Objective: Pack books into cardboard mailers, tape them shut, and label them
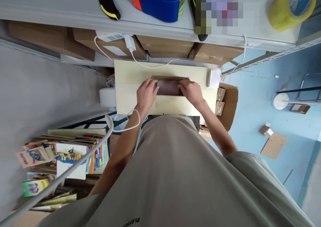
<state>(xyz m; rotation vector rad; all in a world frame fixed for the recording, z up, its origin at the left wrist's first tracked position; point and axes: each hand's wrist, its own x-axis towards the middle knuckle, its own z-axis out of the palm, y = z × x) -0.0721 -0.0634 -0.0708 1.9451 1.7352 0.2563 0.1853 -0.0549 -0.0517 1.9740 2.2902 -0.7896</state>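
Observation:
A small brown cardboard box (170,77) lies at the middle of the pale yellow table (132,75). Its top is open, and a smooth dark grey-brown surface shows inside; I cannot tell whether that is the box's bottom or something in it. My left hand (146,92) grips the left end, its fingers bent over the edge. At the right end, my right hand (191,91) pinches the edge in the same way. Both hands partly hide the ends of the box. A small white box (214,78) stands at the table's right edge.
Above the table runs a grey shelf (75,11) with a blue and orange tape dispenser (159,4), a utility knife (107,3) and a yellow tape roll (292,8). A white cable (160,66) crosses the table's back. Right stands an open carton (232,103); left, stacked books (71,160).

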